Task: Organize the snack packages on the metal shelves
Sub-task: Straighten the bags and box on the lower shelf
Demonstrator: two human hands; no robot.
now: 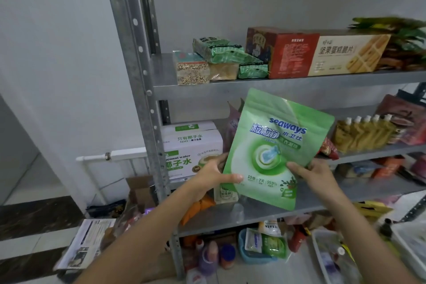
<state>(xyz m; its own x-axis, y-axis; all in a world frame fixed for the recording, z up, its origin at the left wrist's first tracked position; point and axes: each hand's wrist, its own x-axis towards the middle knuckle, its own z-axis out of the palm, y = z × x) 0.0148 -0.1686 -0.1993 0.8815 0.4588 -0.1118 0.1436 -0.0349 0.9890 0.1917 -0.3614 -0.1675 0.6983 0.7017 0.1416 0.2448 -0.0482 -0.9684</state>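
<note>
I hold a green "seaways" pouch (274,145) upright in front of the metal shelves (299,82). My left hand (214,175) grips its lower left edge, thumb across the front. My right hand (315,175) grips its lower right edge. The pouch hangs in front of the second shelf, hiding part of what stands there. On the upper shelf lie a grain packet (191,69), green packets (221,50), a red box (290,55) and a beige biscuit box (350,53).
A white coconut-water carton (191,145) stands on the second shelf at the left, and yellow spouted pouches (364,134) at the right. An orange bag (198,207) lies on the lower shelf. Bottles and a blue tub (251,258) crowd the floor. Papers (87,242) lie at the left.
</note>
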